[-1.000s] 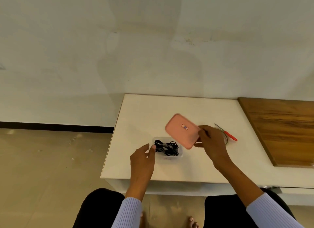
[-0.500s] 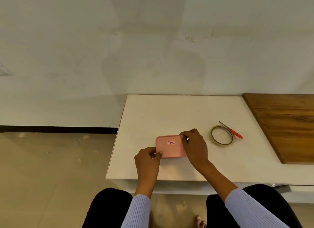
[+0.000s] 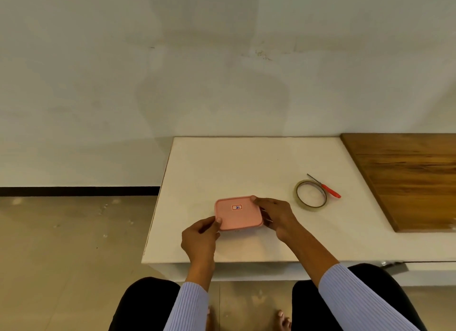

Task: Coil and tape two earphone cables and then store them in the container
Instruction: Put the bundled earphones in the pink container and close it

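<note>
Near the worktop's (image 3: 246, 158) front edge, both hands are pinching the pink-lidded container (image 3: 238, 213), the left hand (image 3: 201, 237) at its 7 o'clock corner and the right hand (image 3: 276, 213) along its 3 o'clock side; it is looking light, stiff and smooth, best gripped by opposite rims.

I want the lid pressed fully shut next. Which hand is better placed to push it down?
Probably the right hand: its fingers already reach over the pink lid's far right corner. The left hand only grips the near left edge, steadying the box.
</note>
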